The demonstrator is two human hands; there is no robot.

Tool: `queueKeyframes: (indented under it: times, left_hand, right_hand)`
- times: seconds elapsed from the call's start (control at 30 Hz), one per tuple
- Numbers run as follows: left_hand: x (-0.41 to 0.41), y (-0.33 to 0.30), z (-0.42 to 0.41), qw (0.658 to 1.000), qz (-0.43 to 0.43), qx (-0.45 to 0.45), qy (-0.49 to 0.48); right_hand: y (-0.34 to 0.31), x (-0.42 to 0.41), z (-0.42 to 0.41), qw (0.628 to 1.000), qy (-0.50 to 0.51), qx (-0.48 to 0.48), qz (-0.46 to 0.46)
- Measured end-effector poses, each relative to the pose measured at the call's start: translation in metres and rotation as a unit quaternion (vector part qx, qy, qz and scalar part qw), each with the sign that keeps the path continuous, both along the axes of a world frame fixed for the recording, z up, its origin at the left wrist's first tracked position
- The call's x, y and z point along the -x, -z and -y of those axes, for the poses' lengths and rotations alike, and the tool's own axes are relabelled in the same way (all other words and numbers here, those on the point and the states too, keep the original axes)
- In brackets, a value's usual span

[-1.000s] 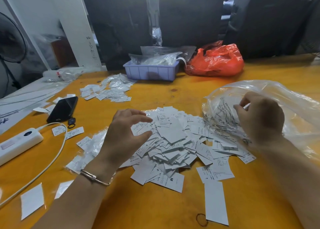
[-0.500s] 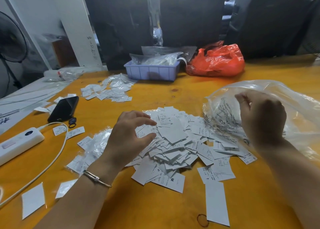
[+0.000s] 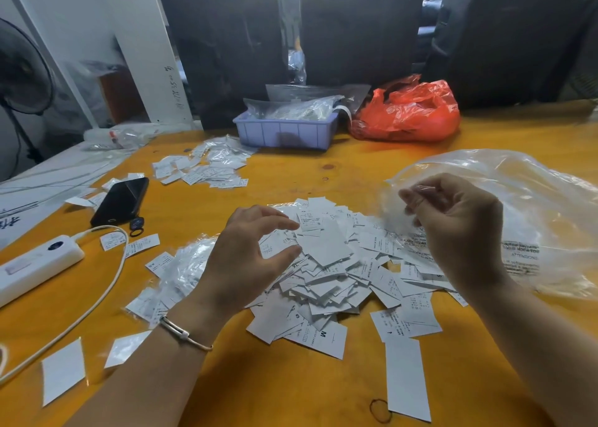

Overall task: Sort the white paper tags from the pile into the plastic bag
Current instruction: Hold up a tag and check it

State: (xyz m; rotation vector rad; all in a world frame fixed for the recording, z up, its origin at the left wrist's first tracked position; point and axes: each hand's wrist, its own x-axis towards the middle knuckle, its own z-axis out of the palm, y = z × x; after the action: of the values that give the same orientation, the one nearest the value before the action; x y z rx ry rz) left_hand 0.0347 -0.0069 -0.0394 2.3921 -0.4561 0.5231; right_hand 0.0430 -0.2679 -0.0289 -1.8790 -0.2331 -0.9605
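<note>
Head view: over the last second the right hand (image 3: 459,232) has lifted the plastic bag (image 3: 517,206) edge, fingers pinching the film and holding its mouth up for loading. The left hand (image 3: 246,258) still hovers over the tag pile (image 3: 326,265) mid-tabletop, fingers spread and curved, empty. Film glare hides how many tags are inside.

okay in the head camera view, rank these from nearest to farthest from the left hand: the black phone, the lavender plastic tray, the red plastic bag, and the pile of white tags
From the left hand, nearest first:
1. Pile of white tags, right under its fingertips.
2. Black phone, off to the left on the table.
3. Lavender plastic tray, at the far table edge, straight ahead.
4. Red plastic bag, far edge, to the right of the tray.
</note>
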Motion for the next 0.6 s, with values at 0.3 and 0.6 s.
queueKeyframes:
  times: [0.3, 0.6]
  left_hand:
    - [0.008, -0.003, 0.019, 0.93, -0.256, 0.219, 0.146]
    - [0.008, -0.006, 0.012, 0.932, -0.221, 0.26, 0.127]
  right_hand:
    - [0.002, 0.013, -0.031, 0.902, -0.33, -0.163, -0.224]
    - [0.002, -0.003, -0.003, 0.98, -0.065, -0.022, -0.188]
